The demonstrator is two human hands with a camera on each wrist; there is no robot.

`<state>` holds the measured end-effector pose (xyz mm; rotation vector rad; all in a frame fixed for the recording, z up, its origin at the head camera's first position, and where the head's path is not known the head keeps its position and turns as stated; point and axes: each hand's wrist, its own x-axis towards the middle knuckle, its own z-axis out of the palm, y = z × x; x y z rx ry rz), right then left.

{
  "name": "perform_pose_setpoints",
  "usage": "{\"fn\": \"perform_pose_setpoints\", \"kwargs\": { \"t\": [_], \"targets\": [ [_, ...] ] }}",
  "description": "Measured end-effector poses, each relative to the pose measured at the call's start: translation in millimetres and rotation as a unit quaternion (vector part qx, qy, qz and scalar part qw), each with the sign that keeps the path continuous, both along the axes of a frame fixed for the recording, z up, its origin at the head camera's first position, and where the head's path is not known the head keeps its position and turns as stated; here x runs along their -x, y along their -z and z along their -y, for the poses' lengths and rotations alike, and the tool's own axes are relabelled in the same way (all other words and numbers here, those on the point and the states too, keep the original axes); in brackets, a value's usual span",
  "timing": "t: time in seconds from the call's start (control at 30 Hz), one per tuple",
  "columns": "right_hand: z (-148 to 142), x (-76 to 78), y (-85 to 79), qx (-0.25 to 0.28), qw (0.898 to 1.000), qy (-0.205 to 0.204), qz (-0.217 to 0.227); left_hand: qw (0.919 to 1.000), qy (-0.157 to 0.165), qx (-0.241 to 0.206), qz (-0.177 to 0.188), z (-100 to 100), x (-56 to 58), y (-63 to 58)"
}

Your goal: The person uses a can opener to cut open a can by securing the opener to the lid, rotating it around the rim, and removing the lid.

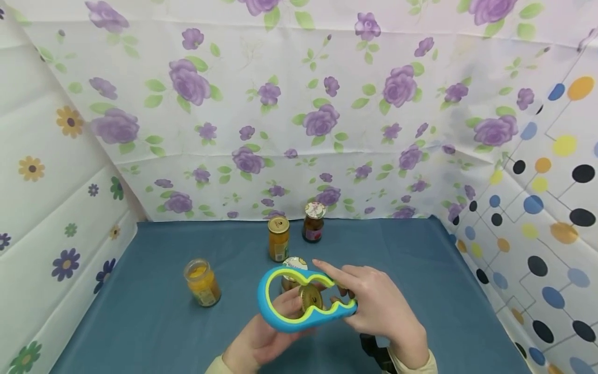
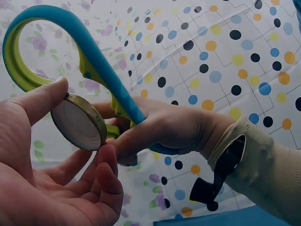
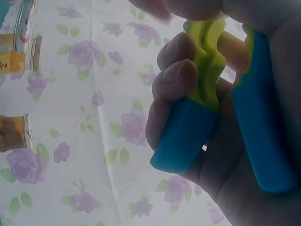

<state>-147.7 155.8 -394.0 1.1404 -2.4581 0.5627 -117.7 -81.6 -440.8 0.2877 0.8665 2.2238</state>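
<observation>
Fingers (image 2: 107, 161) pinching lid (image 2: 77, 125), jar (image 1: 295, 262) behind opener (image 1: 289, 326) (part-hidden)

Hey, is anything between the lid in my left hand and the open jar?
Yes: in the head view, the looped end of the opener in your right hand crosses that line, partly covering your left hand. No other jar stands between the lid and the open jar.

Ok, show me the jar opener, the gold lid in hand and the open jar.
Jar opener (image 1: 322, 315): head view, blue lower arm.
Gold lid (image 2: 77, 123): left wrist view, pale underside.
Open jar (image 1: 203, 284): head view, glass side.
</observation>
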Motion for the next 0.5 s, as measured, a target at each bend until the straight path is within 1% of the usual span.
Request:
{"fn": "perform_pose_setpoints", "kwargs": {
  "t": [0.13,0.27,0.33,0.4,0.43,0.5],
  "targets": [
    [-5,1.7,-0.4,0.000,1.000,0.005,0.007,0.9970,-0.037,0.066,-0.017,9,0.5,0.9],
    [-9,4.3,-2.2,0.002,1.000,0.008,0.005,0.9876,-0.073,0.129,-0.050,26,0.8,5.2],
    [-10,5.4,-2.9,0.004,1.000,0.005,0.008,0.9819,-0.090,0.156,-0.057,37,-0.6,7.4],
    [-10,6.3,-2.9,0.003,1.000,0.002,0.012,0.9743,-0.106,0.188,-0.062,47,-3.8,9.8],
    [-10,6.6,-2.8,0.003,1.000,0.000,0.016,0.9693,-0.114,0.209,-0.064,53,-5.6,10.6],
    [-10,7.0,-2.4,0.002,1.000,-0.001,0.022,0.9558,-0.130,0.253,-0.073,64,-9.4,12.8]
  ]
}}
